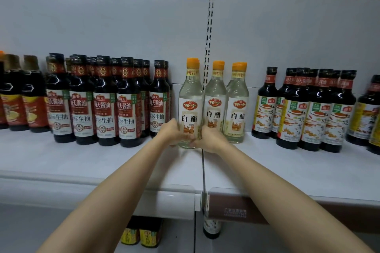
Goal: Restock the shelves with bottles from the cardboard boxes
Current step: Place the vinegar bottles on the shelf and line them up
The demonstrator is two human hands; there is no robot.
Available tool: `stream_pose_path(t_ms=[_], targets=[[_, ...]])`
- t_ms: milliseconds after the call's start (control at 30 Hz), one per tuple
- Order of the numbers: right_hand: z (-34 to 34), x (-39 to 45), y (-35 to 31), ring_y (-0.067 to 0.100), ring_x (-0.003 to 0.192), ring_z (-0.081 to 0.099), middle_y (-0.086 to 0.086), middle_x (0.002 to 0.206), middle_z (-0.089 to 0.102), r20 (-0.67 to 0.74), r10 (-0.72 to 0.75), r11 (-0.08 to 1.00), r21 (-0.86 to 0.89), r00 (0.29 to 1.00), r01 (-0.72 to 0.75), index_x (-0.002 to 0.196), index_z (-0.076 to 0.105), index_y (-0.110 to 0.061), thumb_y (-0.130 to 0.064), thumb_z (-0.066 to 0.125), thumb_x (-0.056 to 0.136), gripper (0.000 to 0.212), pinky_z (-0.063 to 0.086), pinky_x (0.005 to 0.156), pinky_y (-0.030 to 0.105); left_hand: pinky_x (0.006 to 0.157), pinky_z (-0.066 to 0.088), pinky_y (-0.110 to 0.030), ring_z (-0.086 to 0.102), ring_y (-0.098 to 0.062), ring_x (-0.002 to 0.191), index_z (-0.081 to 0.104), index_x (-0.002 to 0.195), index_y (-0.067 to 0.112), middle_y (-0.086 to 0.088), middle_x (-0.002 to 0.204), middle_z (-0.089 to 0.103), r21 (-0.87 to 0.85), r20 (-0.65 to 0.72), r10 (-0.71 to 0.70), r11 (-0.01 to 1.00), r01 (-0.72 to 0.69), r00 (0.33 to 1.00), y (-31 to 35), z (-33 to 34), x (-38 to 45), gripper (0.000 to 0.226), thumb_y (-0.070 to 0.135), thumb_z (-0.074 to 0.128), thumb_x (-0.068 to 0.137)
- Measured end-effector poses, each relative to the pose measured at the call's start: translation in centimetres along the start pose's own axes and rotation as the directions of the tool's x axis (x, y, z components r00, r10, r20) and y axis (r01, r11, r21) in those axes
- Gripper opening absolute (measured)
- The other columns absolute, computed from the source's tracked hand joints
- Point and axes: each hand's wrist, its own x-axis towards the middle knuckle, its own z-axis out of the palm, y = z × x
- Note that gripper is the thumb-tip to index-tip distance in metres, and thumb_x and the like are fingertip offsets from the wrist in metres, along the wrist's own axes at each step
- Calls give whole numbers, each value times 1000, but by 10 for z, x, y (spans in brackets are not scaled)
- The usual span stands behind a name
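A clear white-vinegar bottle (190,107) with an orange cap stands upright on the white shelf (102,162), near the middle. My left hand (171,132) grips its lower left side and my right hand (209,138) grips its lower right side, fingers curled round the base. Two more clear vinegar bottles (226,104) stand just to its right, close behind my right hand. No cardboard box is in view.
Dark soy sauce bottles with red-and-white labels (102,104) fill the shelf to the left. Dark bottles with yellow labels (308,113) stand to the right. A slotted upright (208,47) divides the back panel. Jars (141,234) and a bottle sit on the shelf below.
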Motion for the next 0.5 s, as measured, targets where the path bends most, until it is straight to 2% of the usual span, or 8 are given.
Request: stream_pose_path(t_ms=[67, 200, 300, 367, 433, 500], targets=[[-2, -1, -2, 26, 106, 59, 5, 117, 63, -3, 10, 1000, -17, 1000, -10, 123, 57, -16, -51, 72, 76, 61, 52, 90, 41, 55, 50, -27, 54, -13, 76, 44, 103, 13, -1, 97, 55, -6, 5, 5, 1000, -5, 1000, -2, 0, 3, 53, 33, 82, 71], [-6, -5, -2, 26, 105, 59, 5, 116, 63, 12, 24, 1000, 8, 1000, -24, 122, 59, -16, -52, 73, 75, 61, 52, 91, 41, 66, 55, -32, 58, -18, 86, 43, 108, 11, -2, 97, 55, -4, 2, -15, 1000, 15, 1000, -1, 1, 0, 57, 32, 82, 72], [-5, -8, -2, 25, 107, 58, 4, 118, 62, 19, 13, 1000, -2, 1000, -13, 124, 59, -17, -54, 67, 80, 58, 51, 92, 41, 60, 54, -29, 61, -18, 84, 52, 108, 7, -4, 98, 62, 9, 4, -19, 1000, 19, 1000, 2, 0, -1, 51, 29, 82, 72], [-7, -12, -2, 24, 109, 58, 4, 121, 62, 53, -11, 1000, 4, 999, 11, 127, 57, -17, -53, 64, 83, 57, 50, 94, 41, 63, 56, -32, 63, -20, 87, 56, 110, 6, -8, 104, 65, 31, 8, -27, 999, 27, 1000, 2, 0, -2, 50, 29, 81, 73], [-9, -17, -1, 23, 104, 60, 4, 119, 63, 77, -27, 999, 19, 997, 26, 126, 57, -15, -50, 64, 84, 55, 51, 92, 40, 66, 56, -33, 62, -22, 93, 49, 116, 4, -8, 111, 62, 52, -12, -30, 998, 31, 999, 3, 2, -6, 56, 29, 79, 76], [-13, -23, -2, 22, 101, 61, 4, 117, 63, 60, -39, 998, 54, 997, 36, 125, 55, -15, -46, 66, 84, 52, 53, 89, 39, 76, 55, -35, 59, -23, 101, 40, 123, 3, -8, 116, 59, 56, -64, -27, 998, 30, 998, 4, 4, -13, 64, 28, 78, 77]])
